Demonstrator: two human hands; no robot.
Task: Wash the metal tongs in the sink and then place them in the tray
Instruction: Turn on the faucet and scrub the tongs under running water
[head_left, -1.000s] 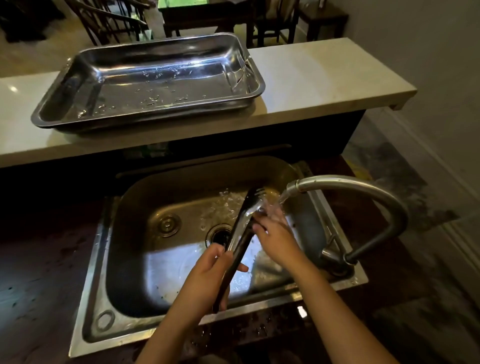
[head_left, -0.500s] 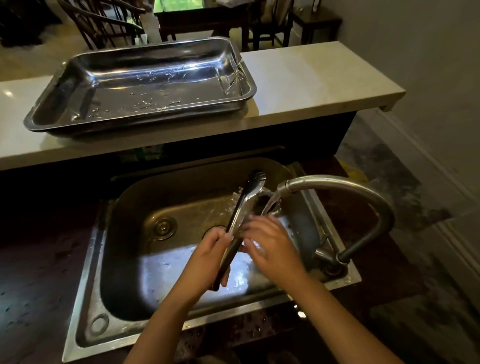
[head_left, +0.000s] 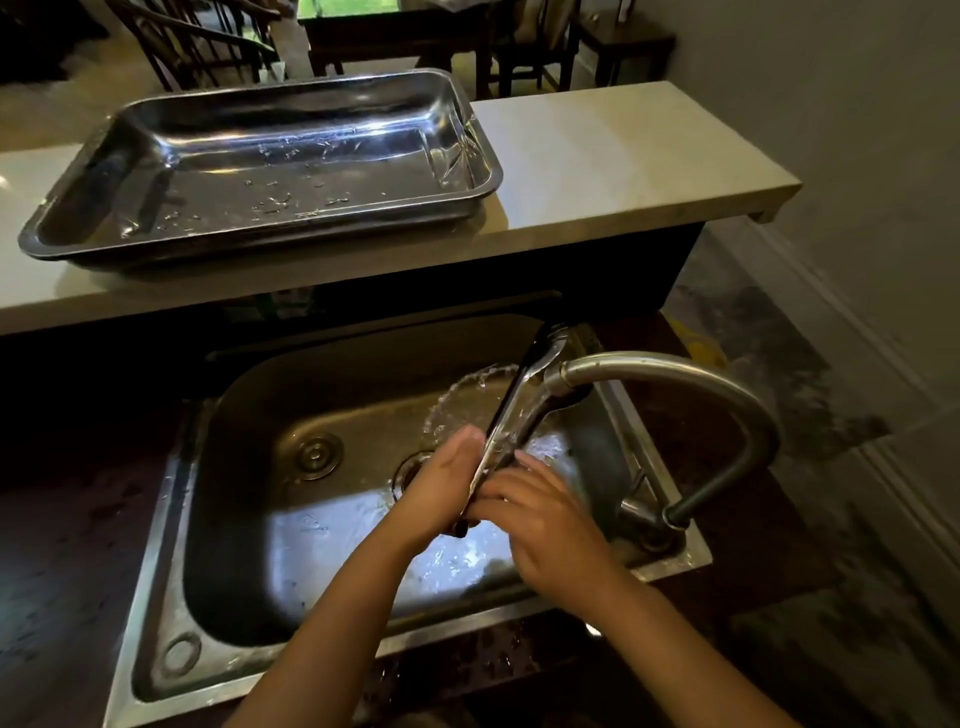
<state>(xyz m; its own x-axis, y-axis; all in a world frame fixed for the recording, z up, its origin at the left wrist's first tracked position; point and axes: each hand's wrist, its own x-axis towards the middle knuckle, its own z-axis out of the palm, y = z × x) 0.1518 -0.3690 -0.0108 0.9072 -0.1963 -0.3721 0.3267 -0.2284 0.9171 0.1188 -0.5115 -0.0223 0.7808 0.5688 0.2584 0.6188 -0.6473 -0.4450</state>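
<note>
while water runs, both hands (head_left: 447, 486) grip tongs (head_left: 511, 410) over sink (head_left: 156, 566).

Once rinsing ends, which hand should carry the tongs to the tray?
Left, probably. The left hand already grips the tongs, and the tray sits up-left; the right hand only rubs them.

Silver tongs (head_left: 511, 410), cream counter (head_left: 597, 166)

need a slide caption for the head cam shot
Both hands, left and right, rinse metal tongs under the running tap over the sink; the tray waits on the counter.
</note>
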